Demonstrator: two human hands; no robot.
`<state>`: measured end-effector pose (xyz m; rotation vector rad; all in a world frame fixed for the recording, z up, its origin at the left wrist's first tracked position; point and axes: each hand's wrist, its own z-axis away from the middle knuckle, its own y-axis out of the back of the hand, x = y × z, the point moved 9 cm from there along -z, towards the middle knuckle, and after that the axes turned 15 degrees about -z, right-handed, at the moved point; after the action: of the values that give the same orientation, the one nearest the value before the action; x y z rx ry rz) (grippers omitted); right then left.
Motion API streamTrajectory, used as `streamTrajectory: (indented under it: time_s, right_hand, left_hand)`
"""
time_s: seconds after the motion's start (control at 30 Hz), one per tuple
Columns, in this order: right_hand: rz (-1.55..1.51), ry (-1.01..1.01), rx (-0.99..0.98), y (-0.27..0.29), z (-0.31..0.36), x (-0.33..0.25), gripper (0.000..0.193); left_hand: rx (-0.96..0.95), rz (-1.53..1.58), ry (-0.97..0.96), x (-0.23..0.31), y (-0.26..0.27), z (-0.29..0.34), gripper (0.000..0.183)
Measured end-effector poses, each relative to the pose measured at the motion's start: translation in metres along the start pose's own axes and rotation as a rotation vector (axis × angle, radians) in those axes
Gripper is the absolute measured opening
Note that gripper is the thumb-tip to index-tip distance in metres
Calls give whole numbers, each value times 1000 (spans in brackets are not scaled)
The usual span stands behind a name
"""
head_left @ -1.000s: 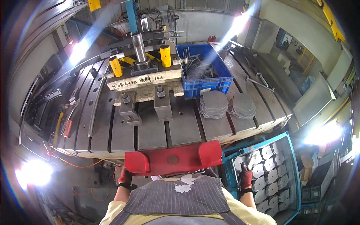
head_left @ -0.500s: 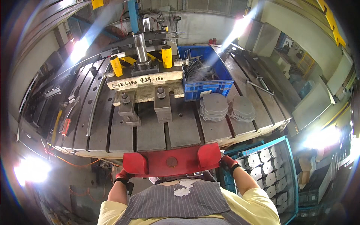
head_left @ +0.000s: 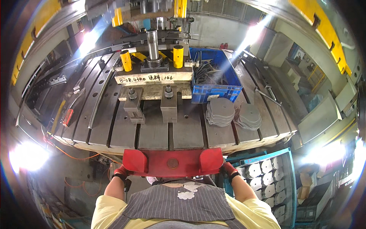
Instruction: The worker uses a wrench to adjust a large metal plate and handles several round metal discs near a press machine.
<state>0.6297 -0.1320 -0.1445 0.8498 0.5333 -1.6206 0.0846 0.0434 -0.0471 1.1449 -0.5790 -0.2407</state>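
In front of my body is a red control console point(head_left: 185, 163) with a round button in its middle and a raised red guard at each end. My left hand point(head_left: 122, 171), in a red glove, is at the left guard, its fingers hidden. Against the right guard is my right hand point(head_left: 228, 168), gloved alike, and its fingers are also covered. Beyond the console, a lower die point(head_left: 154, 77) with a steel post and yellow cylinders sits on the slotted press bed point(head_left: 187, 133). Above it hangs an upper die point(head_left: 146, 8), partly cut off by the view's top edge.
Right of the die stands a blue crate point(head_left: 215, 91) of metal scrap. Stacked flat metal plates point(head_left: 220, 111) lie before it. A blue-framed bin point(head_left: 293, 183) at lower right holds rows of plates. A red-handled tool point(head_left: 68, 117) and bars lie on the bed's left.
The upper die and its yellow-edged beam now show lower at the top. The whole view has shifted slightly. Both hands stay at the console's ends.
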Motion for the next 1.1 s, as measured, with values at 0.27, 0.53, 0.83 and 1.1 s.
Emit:
streamTrajectory:
  time_s: [0.27, 0.53, 0.83, 1.1]
  right_hand:
    - [-210, 24, -115, -10, -2, -3, 16]
    - [580, 434, -111, -9, -6, -14, 19]
    - [-790, 82, 121, 35, 50, 38, 17]
    - [-1086, 578, 532, 72, 181, -109, 22]
  left_hand:
    - [-96, 1325, 309, -68, -75, 0, 43]
    - [-179, 513, 275, -56, -57, -9, 45]
    - [293, 1409, 499, -82, -53, 5, 40]
    - [628, 1078, 313, -50, 22, -9, 23]
